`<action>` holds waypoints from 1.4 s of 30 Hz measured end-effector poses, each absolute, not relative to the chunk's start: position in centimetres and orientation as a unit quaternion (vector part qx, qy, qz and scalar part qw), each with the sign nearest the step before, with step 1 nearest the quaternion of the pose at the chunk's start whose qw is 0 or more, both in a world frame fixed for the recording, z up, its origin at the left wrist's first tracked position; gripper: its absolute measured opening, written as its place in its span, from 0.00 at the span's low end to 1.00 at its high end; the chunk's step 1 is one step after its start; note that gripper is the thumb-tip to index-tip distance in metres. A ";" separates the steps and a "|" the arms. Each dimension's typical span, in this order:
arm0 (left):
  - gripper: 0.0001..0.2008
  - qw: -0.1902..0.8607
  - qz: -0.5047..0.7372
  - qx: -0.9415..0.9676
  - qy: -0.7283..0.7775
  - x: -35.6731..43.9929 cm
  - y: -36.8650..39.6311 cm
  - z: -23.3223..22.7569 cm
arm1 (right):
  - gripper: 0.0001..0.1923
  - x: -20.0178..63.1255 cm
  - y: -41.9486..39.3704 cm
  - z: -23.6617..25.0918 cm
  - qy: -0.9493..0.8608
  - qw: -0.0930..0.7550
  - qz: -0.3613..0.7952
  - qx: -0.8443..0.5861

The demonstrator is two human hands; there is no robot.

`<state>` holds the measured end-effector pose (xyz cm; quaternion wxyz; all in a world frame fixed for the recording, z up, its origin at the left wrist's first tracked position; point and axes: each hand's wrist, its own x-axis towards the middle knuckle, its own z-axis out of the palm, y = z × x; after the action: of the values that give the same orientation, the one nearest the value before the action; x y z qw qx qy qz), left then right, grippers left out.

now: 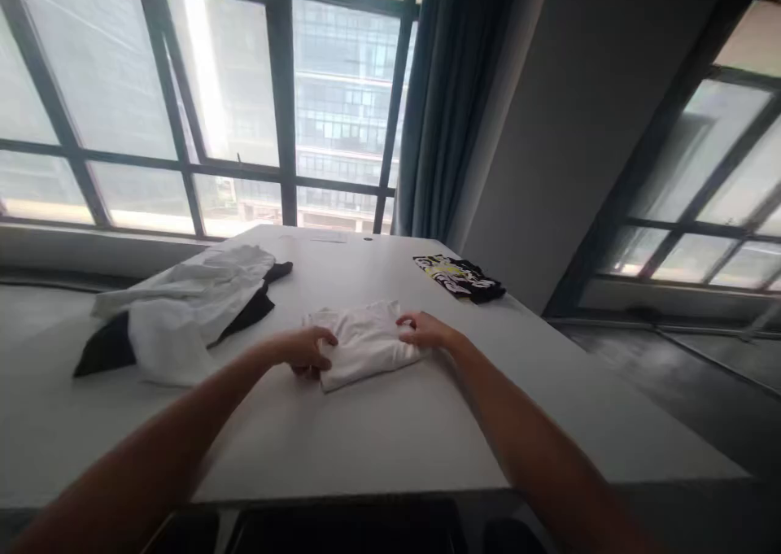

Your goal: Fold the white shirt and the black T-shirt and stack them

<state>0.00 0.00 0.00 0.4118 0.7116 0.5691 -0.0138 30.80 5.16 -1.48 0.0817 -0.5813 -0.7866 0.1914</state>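
The left forearm (189,420) and right forearm (521,416) are bare, smooth in outline, tapering toward 2 slim, bare wrists. The left grip (310,349) and right grip (424,330) are 2 bare hands with slender, rounded fingers, nails too small to read. Whether the black shapes (342,530) at the lower edge are clothing is unclear.

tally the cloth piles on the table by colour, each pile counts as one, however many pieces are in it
Plain white: 1, the white cloth at the hands
White and black together: 1, the loose heap at left
Black with a pale print: 1, the printed pile at right
Total: 3
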 end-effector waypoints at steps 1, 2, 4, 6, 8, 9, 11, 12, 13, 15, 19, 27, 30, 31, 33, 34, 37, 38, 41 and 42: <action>0.31 0.354 0.022 0.736 0.577 0.1 -0.1 0.2 | 0.28 30.9 5.1 -1.4 -0.784 0.079 0.186 -0.587; 0.26 0.299 0.052 0.753 0.583 0.1 -0.1 0.3 | 0.29 31.0 5.1 -1.3 -0.782 0.075 0.183 -0.591; 0.23 0.202 0.092 0.771 0.598 0.2 0.0 0.3 | 0.33 31.3 4.9 -1.1 -0.777 0.066 0.188 -0.597; 0.26 0.113 0.112 0.769 0.620 0.2 0.4 -0.1 | 0.38 31.6 4.8 -0.9 -0.771 0.051 0.213 -0.598; 0.30 0.083 0.089 0.759 0.640 0.1 0.9 -0.6 | 0.40 31.9 4.7 -0.7 -0.766 0.046 0.232 -0.597; 0.31 0.082 0.074 0.753 0.648 0.1 1.1 -0.8 | 0.40 32.1 4.7 -0.6 -0.764 0.047 0.236 -0.599; 0.29 0.071 0.063 0.748 0.656 0.2 1.2 -1.0 | 0.38 32.2 4.7 -0.5 -0.762 0.041 0.233 -0.604; 0.26 0.050 0.071 0.750 0.656 0.4 1.2 -1.0 | 0.37 32.2 4.7 -0.4 -0.763 0.034 0.224 -0.605; 0.24 0.019 0.087 0.754 0.651 0.7 1.0 -1.0 | 0.36 31.9 4.7 -0.4 -0.767 0.034 0.204 -0.608; 0.21 -0.049 0.132 0.776 0.615 1.9 0.5 -1.1 | 0.32 30.9 4.5 -0.7 -0.774 0.077 0.127 -0.616; 0.27 -0.030 0.165 0.855 0.491 5.0 -0.4 -2.6 | 0.27 26.8 4.1 -2.4 -0.811 0.226 -0.012 -0.539; 0.39 0.054 0.092 0.840 0.532 4.9 1.9 -5.3 | 0.37 25.4 6.8 -5.2 -0.821 0.057 0.108 -0.557; 0.43 0.045 0.080 0.792 0.604 3.7 3.0 -5.2 | 0.40 27.3 8.0 -5.3 -0.780 0.046 0.116 -0.614; 0.43 0.046 0.076 0.778 0.622 3.3 3.3 -5.2 | 0.40 27.8 8.2 -5.4 -0.769 0.043 0.117 -0.627; 0.44 0.052 0.071 0.756 0.649 2.7 3.7 -5.1 | 0.41 28.4 8.5 -5.5 -0.751 0.042 0.115 -0.648; 0.44 0.054 0.069 0.747 0.658 2.5 3.9 -5.0 | 0.41 28.5 8.5 -5.6 -0.743 0.044 0.113 -0.658; 0.45 0.057 0.062 0.726 0.683 1.5 4.5 -5.0 | 0.43 28.5 8.2 -5.6 -0.716 0.052 0.107 -0.688; 0.45 0.057 0.060 0.718 0.691 1.1 4.8 -5.1 | 0.43 28.4 8.0 -5.4 -0.707 0.056 0.104 -0.698; 0.43 0.053 0.056 0.698 0.712 -0.2 5.6 -5.3 | 0.42 28.3 7.3 -4.8 -0.688 0.064 0.090 -0.717; 0.43 0.052 0.056 0.693 0.717 -0.6 5.9 -5.4 | 0.40 28.3 7.0 -4.5 -0.688 0.066 0.081 -0.718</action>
<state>-0.63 5.86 -5.43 0.0519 0.6932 0.7166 0.0563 28.27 7.00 -4.51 0.0661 -0.7180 -0.6881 0.0811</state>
